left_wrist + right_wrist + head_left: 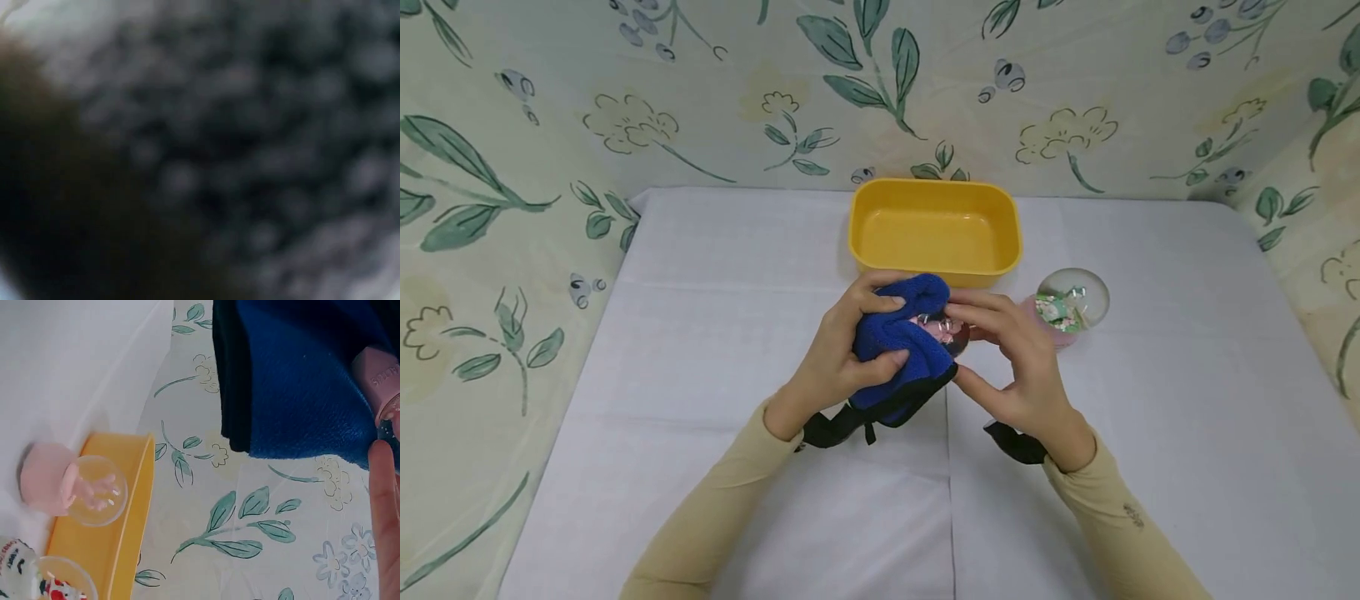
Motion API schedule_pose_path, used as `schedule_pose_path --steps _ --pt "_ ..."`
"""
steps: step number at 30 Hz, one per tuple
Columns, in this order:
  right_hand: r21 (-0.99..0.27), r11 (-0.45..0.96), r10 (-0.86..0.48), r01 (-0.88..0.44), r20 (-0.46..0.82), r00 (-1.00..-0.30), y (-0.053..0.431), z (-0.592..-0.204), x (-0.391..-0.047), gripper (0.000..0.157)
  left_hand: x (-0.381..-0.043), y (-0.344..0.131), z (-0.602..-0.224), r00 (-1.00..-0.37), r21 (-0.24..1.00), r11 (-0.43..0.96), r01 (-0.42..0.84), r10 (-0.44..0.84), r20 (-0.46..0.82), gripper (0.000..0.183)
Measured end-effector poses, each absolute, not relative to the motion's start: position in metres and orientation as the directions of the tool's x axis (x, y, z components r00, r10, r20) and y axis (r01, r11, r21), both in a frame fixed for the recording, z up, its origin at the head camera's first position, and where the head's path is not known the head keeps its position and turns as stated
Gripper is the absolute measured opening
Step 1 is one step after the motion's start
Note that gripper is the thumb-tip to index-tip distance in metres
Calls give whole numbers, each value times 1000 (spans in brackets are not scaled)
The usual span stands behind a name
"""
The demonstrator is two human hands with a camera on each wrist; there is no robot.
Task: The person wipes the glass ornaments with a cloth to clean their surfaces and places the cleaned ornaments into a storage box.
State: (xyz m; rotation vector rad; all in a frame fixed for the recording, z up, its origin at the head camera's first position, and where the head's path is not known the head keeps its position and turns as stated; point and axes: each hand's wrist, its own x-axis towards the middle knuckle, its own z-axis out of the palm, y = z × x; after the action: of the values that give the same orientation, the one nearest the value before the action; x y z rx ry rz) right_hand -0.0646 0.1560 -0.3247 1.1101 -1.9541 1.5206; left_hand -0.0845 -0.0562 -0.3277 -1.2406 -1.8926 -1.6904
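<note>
My left hand (842, 342) grips a blue cloth (898, 342) with black edging, bunched round a snow globe (946, 331). Part of that globe shows through the folds in the head view, with something pink inside. In the right wrist view its pink base (379, 378) with raised letters rests against the cloth. My right hand (1018, 358) holds the globe from the other side, thumb at the cloth's black edge and fingers curled over the top. Dark, blurred fuzzy material fills the left wrist view, and the left hand's work is hidden there.
Beyond the hands stands a yellow bin (936, 271). To the right, a clear dome with a green-and-white piece (1060, 311) overlaps a pink base (1066, 338). From the right wrist, a pink-based snow globe (47, 478) and a whitish one (15, 569) show beside the bin.
</note>
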Motion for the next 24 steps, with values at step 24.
schedule_pose_path --steps 24 --pt "-833 12 -231 -552 535 -812 152 -332 -59 49 -83 -53 -330 -493 578 -89 811 429 757 27"
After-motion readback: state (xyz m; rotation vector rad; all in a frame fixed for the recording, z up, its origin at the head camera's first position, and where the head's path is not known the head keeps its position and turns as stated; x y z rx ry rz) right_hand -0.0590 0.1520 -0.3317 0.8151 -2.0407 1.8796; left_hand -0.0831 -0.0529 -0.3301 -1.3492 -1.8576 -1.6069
